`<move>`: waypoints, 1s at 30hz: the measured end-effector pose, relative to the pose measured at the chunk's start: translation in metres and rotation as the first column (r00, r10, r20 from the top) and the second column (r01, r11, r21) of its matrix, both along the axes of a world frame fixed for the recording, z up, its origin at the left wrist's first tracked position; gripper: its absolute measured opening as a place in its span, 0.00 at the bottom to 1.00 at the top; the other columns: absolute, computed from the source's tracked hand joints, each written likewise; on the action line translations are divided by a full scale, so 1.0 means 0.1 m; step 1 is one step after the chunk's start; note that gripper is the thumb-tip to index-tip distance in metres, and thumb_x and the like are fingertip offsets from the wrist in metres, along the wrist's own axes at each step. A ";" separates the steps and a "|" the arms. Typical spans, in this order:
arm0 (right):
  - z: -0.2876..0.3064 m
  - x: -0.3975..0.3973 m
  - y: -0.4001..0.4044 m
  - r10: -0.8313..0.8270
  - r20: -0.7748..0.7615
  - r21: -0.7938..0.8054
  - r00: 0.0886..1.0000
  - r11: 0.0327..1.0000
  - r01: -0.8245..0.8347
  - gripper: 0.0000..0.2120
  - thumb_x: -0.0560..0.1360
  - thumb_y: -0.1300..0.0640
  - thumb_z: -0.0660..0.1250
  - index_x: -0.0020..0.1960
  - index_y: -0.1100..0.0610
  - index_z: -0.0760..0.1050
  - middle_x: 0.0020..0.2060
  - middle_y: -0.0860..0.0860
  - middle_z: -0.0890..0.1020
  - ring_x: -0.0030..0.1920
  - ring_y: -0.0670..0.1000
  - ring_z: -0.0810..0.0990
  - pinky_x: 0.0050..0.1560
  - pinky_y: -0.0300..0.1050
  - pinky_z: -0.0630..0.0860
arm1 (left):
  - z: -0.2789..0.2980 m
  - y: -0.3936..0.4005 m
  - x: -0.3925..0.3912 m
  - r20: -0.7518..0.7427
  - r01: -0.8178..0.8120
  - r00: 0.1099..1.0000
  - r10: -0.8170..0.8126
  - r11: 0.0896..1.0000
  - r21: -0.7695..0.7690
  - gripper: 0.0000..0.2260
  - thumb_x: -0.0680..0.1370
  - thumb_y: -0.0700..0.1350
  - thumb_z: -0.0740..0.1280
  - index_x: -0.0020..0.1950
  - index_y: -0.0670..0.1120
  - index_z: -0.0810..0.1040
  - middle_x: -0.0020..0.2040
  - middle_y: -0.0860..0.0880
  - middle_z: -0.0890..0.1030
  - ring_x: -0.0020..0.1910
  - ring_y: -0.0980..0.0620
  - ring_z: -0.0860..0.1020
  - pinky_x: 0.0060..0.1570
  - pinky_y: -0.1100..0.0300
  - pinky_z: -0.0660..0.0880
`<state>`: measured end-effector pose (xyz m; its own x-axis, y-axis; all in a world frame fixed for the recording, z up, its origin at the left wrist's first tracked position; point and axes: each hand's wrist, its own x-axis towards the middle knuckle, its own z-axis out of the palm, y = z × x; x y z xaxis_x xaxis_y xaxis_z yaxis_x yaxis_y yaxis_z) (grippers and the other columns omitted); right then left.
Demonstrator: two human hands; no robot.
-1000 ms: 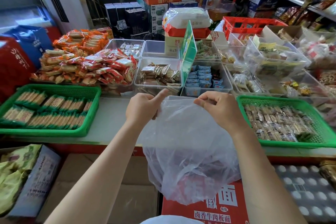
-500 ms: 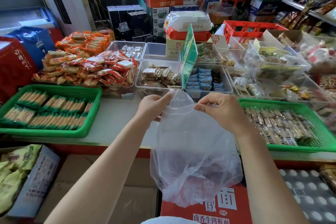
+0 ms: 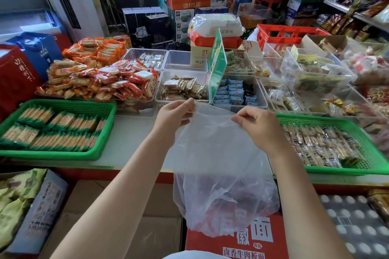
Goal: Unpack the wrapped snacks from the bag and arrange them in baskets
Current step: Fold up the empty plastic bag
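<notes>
A clear plastic bag (image 3: pixel 221 166) hangs in front of me over the counter's front edge; it looks empty. My left hand (image 3: pixel 172 114) pinches the bag's top rim at the left. My right hand (image 3: pixel 257 125) pinches the same rim at the right. A green basket (image 3: pixel 105 111) on the left holds rows of wrapped biscuit sticks. Another green basket (image 3: pixel 374 160) on the right holds rows of small wrapped snacks (image 3: pixel 311 145).
Clear tubs (image 3: pixel 183 73) of wrapped sweets and heaps of red and orange packets (image 3: pixel 109 80) fill the counter behind the baskets. A green sign (image 3: pixel 217 63) stands between the tubs. Below the counter lie a red carton (image 3: pixel 259 242), cardboard boxes (image 3: pixel 88 216) and packaged goods.
My hands have drawn apart and stretched the bag's rim wider. The bag hangs much as it did before.
</notes>
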<state>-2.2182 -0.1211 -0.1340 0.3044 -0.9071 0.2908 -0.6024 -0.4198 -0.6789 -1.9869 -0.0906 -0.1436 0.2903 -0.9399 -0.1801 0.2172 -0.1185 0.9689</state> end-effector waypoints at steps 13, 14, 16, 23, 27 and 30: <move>0.07 0.00 0.01 0.062 0.062 -0.033 0.996 0.998 -0.060 0.10 0.80 0.51 0.68 0.44 0.56 0.78 0.29 0.48 0.72 0.30 0.44 0.67 0.34 0.41 0.65 | 0.01 0.00 0.01 0.486 0.142 0.863 -0.139 0.989 0.030 0.21 0.69 0.60 0.77 0.53 0.48 0.80 0.44 0.48 0.81 0.40 0.53 0.77 0.42 0.57 0.75; 0.07 -0.01 0.01 0.063 0.053 -0.036 0.997 0.997 -0.061 0.11 0.80 0.51 0.67 0.44 0.56 0.78 0.28 0.47 0.72 0.29 0.44 0.67 0.34 0.41 0.65 | 0.02 0.01 0.04 0.489 0.168 0.855 -0.173 0.984 0.055 0.22 0.69 0.61 0.77 0.50 0.45 0.81 0.42 0.48 0.81 0.40 0.53 0.76 0.42 0.56 0.74; 0.06 -0.02 0.00 0.062 0.041 -0.042 0.997 0.997 -0.061 0.11 0.81 0.50 0.66 0.43 0.55 0.77 0.28 0.46 0.71 0.29 0.44 0.67 0.34 0.43 0.65 | 0.06 0.04 0.10 0.437 0.232 0.866 -0.242 0.970 0.077 0.20 0.71 0.60 0.75 0.44 0.42 0.82 0.39 0.49 0.81 0.40 0.52 0.77 0.45 0.54 0.76; 0.00 0.00 -0.02 0.060 -0.014 -0.099 0.998 0.993 -0.061 0.12 0.80 0.47 0.66 0.42 0.53 0.77 0.28 0.45 0.72 0.30 0.44 0.68 0.33 0.45 0.66 | 0.17 0.10 0.05 0.059 0.093 0.994 -0.088 0.991 -0.091 0.06 0.80 0.43 0.69 0.44 0.44 0.83 0.35 0.48 0.80 0.37 0.49 0.76 0.43 0.57 0.74; -0.01 -0.01 -0.03 0.044 -0.025 -0.126 0.999 0.991 -0.047 0.12 0.80 0.49 0.67 0.42 0.55 0.77 0.28 0.44 0.72 0.30 0.44 0.69 0.33 0.45 0.66 | 0.16 0.11 0.03 0.037 0.255 0.967 -0.252 0.964 -0.076 0.05 0.78 0.44 0.70 0.47 0.45 0.75 0.39 0.48 0.82 0.39 0.51 0.80 0.43 0.59 0.76; -0.01 0.00 -0.03 0.042 -0.035 -0.125 0.998 0.991 -0.047 0.11 0.80 0.50 0.67 0.43 0.55 0.78 0.29 0.44 0.73 0.30 0.43 0.70 0.34 0.42 0.66 | 0.15 0.09 0.05 0.087 0.264 0.962 -0.258 0.961 -0.078 0.08 0.75 0.41 0.74 0.52 0.45 0.77 0.41 0.48 0.82 0.40 0.51 0.78 0.42 0.60 0.74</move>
